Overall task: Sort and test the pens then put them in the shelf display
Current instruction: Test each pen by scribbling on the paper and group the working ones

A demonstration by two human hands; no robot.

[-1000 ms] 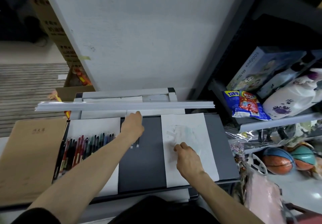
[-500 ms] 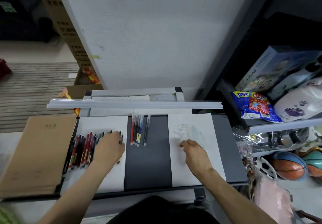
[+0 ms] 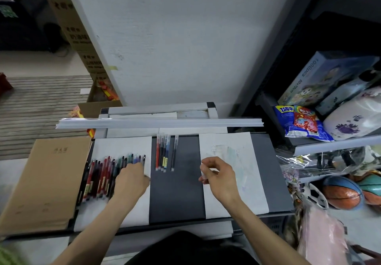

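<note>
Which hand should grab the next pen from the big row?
Left, probably. The left hand lies on the right end of the pen row; the right hand is over the scribble sheet, beyond the dark strip.

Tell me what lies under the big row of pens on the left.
A white sheet lies under the pens, itself on the dark tabletop. The left hand covers some pens' lower ends.

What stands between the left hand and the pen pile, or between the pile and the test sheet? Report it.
Nothing visible. The left hand rests on the pen pile. Only bare dark surface separates pile and test sheet; the sorted pens lie farther back, off that path.
</note>
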